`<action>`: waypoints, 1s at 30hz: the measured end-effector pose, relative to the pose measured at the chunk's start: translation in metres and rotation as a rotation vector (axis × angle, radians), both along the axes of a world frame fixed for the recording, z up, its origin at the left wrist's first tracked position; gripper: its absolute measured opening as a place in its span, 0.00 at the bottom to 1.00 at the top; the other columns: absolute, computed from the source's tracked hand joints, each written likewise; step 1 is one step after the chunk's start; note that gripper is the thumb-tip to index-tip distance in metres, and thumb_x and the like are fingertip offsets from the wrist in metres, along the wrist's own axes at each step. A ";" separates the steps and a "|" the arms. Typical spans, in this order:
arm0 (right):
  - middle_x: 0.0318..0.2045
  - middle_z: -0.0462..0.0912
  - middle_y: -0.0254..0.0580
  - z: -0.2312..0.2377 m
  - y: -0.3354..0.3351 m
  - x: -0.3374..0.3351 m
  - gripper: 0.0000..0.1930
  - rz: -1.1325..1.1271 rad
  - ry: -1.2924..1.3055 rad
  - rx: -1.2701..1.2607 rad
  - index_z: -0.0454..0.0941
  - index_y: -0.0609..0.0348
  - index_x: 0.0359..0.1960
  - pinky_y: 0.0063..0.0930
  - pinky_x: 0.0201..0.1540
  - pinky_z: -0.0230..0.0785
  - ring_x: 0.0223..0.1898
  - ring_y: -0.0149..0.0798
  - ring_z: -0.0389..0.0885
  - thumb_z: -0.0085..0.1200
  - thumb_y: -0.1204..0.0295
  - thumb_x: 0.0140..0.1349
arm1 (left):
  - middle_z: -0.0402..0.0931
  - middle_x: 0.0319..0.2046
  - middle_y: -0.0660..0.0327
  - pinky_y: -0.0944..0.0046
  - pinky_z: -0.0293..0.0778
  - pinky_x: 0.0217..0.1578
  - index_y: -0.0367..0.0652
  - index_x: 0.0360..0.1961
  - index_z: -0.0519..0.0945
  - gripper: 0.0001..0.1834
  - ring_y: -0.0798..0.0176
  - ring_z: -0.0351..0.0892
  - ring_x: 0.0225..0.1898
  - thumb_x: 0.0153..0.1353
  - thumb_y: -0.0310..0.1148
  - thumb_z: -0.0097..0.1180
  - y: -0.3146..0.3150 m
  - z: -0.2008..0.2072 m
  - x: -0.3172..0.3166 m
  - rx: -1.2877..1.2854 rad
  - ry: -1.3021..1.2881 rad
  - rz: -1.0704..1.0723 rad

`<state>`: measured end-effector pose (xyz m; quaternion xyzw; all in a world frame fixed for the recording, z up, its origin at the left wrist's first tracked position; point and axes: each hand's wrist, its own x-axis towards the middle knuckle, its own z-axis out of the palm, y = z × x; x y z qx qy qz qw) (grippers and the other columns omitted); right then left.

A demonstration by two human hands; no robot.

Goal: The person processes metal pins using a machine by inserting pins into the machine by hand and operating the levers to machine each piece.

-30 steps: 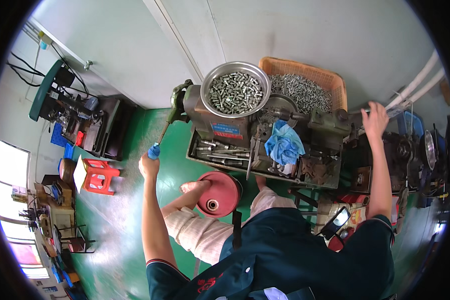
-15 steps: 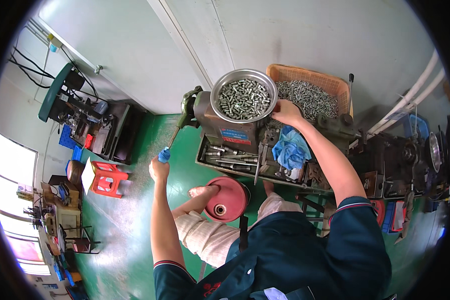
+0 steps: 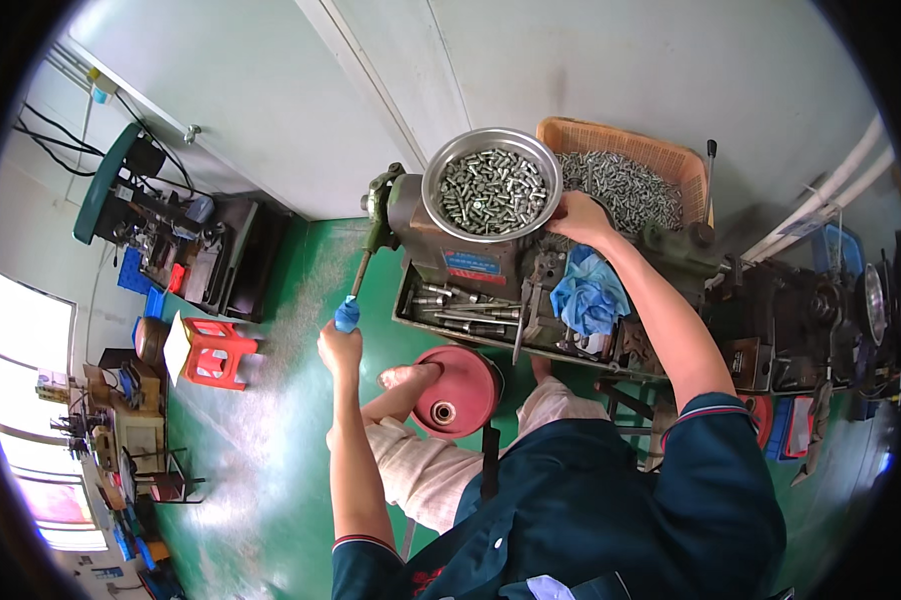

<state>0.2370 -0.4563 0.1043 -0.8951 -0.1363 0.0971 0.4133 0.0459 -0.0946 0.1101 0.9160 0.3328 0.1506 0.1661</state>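
My left hand (image 3: 341,347) is closed just below and around the blue-wrapped grip of a metal lever (image 3: 362,272), which runs up to the left end of a small bench lathe (image 3: 461,255). Atop the lathe sits a round steel bowl (image 3: 433,210) heaped with small metal pins (image 3: 493,190). At the bowl's right side my right hand (image 3: 579,218) reaches down to the lathe's working end. Its fingers are curled together, and their tips, with anything in them, are hidden. A crumpled blue cloth (image 3: 589,290) lies just below that wrist.
An orange plastic basket (image 3: 621,132) full of similar metal parts stands behind my right hand. Metal tools (image 3: 471,310) lie in the lathe's tray. Between my feet is a red round bucket (image 3: 461,385). A red stool (image 3: 216,352) stands on the green floor to the left.
My left hand has swung a little to the right along with the blue lever grip, so the lever stands more upright. My right hand stays beside the bowl.
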 end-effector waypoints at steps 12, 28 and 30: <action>0.20 0.76 0.38 0.054 -0.010 0.012 0.04 -0.332 -0.550 -0.392 0.75 0.55 0.18 0.32 0.30 0.65 0.26 0.40 0.74 0.54 0.72 0.38 | 0.73 0.22 0.46 0.52 0.68 0.32 0.39 0.24 0.74 0.10 0.43 0.72 0.29 0.37 0.30 0.51 -0.030 0.005 -0.006 -0.061 -0.082 -0.010; 0.21 0.76 0.36 0.099 0.101 0.024 0.02 0.240 -0.692 -0.491 0.73 0.55 0.15 0.34 0.39 0.61 0.36 0.39 0.70 0.52 0.72 0.37 | 0.73 0.22 0.46 0.51 0.67 0.32 0.37 0.23 0.72 0.09 0.43 0.72 0.29 0.37 0.30 0.51 -0.026 0.001 -0.004 -0.041 -0.053 -0.025; 0.22 0.77 0.38 0.105 0.102 0.021 0.03 0.249 -0.611 -0.449 0.74 0.56 0.16 0.35 0.41 0.60 0.38 0.39 0.69 0.53 0.72 0.37 | 0.73 0.22 0.46 0.50 0.67 0.32 0.37 0.23 0.73 0.09 0.43 0.72 0.29 0.37 0.30 0.51 -0.026 0.003 -0.006 -0.052 -0.057 -0.021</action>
